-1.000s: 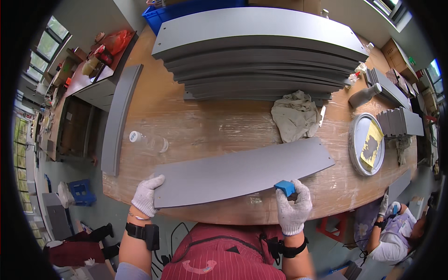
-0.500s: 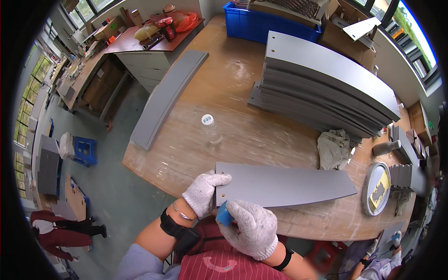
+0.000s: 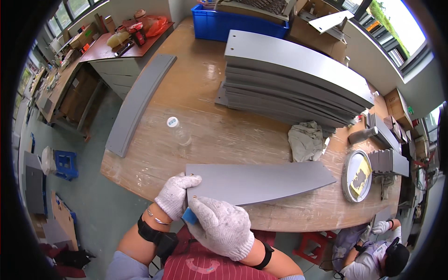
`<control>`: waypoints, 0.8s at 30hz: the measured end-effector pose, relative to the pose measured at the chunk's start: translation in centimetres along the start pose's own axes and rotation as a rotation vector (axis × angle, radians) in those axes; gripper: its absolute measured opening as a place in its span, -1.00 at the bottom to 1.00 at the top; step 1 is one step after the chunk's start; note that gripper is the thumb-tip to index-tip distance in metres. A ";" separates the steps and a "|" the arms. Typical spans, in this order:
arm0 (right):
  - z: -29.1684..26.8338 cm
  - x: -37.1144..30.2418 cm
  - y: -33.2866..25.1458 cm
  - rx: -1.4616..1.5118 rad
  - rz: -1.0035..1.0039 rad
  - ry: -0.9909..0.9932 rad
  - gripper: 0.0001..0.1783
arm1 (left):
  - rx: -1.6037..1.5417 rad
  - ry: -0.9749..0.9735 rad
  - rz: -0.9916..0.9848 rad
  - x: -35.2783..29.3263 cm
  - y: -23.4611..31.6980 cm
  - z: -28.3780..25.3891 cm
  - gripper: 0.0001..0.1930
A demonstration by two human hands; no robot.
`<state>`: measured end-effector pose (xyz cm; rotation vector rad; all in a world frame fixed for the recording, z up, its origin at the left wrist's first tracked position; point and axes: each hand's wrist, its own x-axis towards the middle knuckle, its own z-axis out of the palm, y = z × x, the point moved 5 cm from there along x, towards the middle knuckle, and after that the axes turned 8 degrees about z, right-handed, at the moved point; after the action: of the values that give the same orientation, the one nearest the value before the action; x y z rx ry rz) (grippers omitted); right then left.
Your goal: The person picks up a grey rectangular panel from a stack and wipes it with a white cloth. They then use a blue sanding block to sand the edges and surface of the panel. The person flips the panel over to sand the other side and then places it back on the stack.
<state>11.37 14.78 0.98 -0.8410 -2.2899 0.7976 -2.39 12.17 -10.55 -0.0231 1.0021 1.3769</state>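
Panel (image 3: 261,183) extends rightward from gripping left fingers (image 3: 191,180).

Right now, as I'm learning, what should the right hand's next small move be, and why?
Perhaps draw the blue block along the left end of the grey panel: the right hand holds it beside that end's near corner, and the left hand grips the same end.

From my remote seat, I see the left hand (image 3: 178,195) and right hand (image 3: 223,227) gloved in white, the block (image 3: 189,216) blue, the panel (image 3: 261,183) at lower centre an even grey. My worktop (image 3: 233,135) shows brown, the apron (image 3: 233,269) at the bottom maroon with pale pinstripes.
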 end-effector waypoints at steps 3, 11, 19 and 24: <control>-3.4 -1.5 4.6 0.059 0.114 0.111 -0.49 | 0.099 0.063 0.044 -0.6 0.1 -1.3 -0.55; -16.9 -12.2 23.9 -0.048 0.639 0.697 -0.59 | 0.181 0.142 0.133 0.6 0.1 -3.0 -0.52; -30.8 -21.4 43.0 -0.538 0.988 0.929 -0.57 | 0.403 0.061 0.294 1.1 1.8 -1.2 -0.40; -32.2 -22.9 48.6 -0.966 0.988 0.595 -0.55 | 0.376 0.059 0.331 1.2 1.8 0.6 -0.42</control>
<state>65.62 39.66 -18.02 -2.3296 -1.5310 -0.3284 -3.68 13.94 -9.91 0.3996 1.3450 1.4680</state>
